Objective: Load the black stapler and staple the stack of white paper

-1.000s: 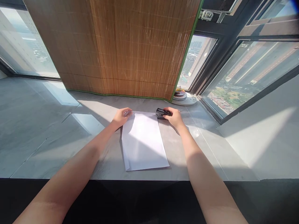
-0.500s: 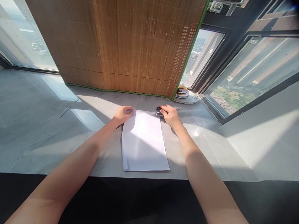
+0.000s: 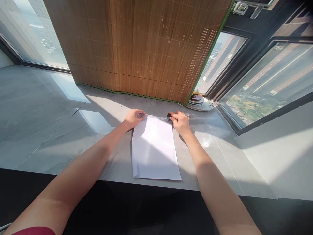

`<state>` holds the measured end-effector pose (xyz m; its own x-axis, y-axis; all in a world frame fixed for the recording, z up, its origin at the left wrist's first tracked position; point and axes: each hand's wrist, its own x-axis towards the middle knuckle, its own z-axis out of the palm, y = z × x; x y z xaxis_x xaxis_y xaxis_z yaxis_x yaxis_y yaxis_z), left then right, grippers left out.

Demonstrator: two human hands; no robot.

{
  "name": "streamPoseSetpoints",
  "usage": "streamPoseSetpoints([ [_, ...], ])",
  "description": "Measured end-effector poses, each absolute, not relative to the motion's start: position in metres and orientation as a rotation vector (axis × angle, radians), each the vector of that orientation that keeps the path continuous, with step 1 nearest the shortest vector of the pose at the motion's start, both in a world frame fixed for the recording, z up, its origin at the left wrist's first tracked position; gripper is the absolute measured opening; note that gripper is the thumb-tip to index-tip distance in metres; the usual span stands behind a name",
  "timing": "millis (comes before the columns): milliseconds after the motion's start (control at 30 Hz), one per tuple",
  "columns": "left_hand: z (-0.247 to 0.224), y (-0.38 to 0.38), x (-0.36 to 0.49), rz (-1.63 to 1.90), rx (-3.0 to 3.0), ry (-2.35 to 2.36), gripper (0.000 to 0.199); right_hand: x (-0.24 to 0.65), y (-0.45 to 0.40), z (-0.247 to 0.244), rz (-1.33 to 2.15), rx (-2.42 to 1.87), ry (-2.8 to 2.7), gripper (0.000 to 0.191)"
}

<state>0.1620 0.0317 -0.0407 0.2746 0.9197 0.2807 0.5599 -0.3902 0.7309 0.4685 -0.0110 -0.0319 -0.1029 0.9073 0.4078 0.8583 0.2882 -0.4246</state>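
White sheets of paper [image 3: 156,150], or a thin stack of them, lie on the grey stone sill with a narrow fold along the left edge. My left hand [image 3: 134,118] pinches the far left corner of the paper between thumb and fingers. At the far right corner, my right hand [image 3: 180,122] is wrapped around a small black and silver stapler [image 3: 169,117]. The stapler's front end sits over the paper's corner; most of its body is hidden by my fingers.
A brown bamboo blind [image 3: 137,49] with green edging hangs just beyond my hands. Stacked plates [image 3: 197,101] stand in the far right corner by the window frame [image 3: 234,124]. The grey sill [image 3: 49,114] ends at a dark front edge near me.
The view has tilted and shifted slightly, so everything appears a little further right. Both hands keep their places at the paper's far corners. The stapler's jaws look closer together.
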Motion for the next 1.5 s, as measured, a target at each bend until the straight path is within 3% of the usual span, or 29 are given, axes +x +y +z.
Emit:
streamPoseSetpoints([
  [833, -0.039, 0.031, 0.161, 0.943, 2.04, 1.328, 0.03, 0.454, -0.025, -0.037, -0.167, -1.659, -2.157, 0.037],
  [1000, -0.038, 0.03, 0.161, 0.915, 2.069, 1.343, 0.027, 0.475, -0.019, -0.036, -0.053, -1.697, -1.957, 0.054],
  [1233, -0.032, 0.026, 0.161, 0.892, 2.062, 1.363, 0.022, 0.5, -0.003, -0.045, 0.041, -1.751, -1.648, 0.058],
  [1500, -0.033, 0.024, 0.165, 0.848, 2.197, 1.439, 0.014, 0.492, -0.017, -0.02, -0.069, -1.666, -1.455, 0.024],
])
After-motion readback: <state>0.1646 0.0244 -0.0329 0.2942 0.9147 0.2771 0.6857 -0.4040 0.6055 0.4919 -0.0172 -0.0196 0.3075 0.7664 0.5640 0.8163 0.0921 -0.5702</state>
